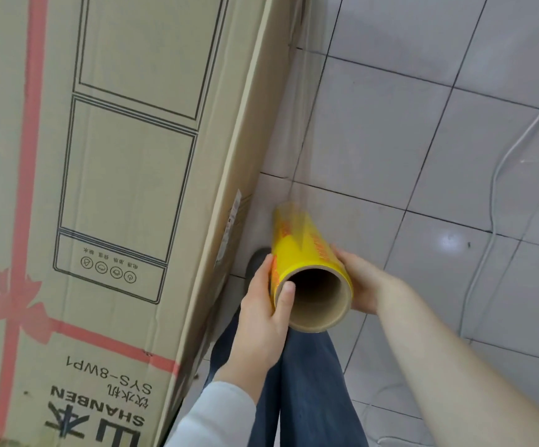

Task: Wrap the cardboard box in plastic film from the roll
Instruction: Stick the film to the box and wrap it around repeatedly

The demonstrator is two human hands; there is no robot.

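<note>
Both hands were on the roll (297,250), near its open end. The left hand (258,311) gripped the left side, thumb hooked over the rim of the brown cardboard core (321,322). The right hand (360,280) wrapped the right side, with its fingers hidden behind the roll. The wrapper was yellow with orange print, too blurred to read.

Clear film (307,130) ran from the far end of the roll, away from the grip, up to the corner edge of the cardboard box (126,175). The box stood just left of the grip, close to the left hand but not touching it.

Box print, upside down in this view: "SHANBEN", "SYS-8WP1", "饮水机", big Chinese characters cut off at the frame edge, a line drawing of the unit with four round icons (captions too small to read), and a red ribbon and bow. The side sticker (229,227) was unreadable.

Below the grip were jeans (310,382) and a dark shoe (255,262). A white cable (494,195) lay on the tile floor (390,124), well off to the right.
</note>
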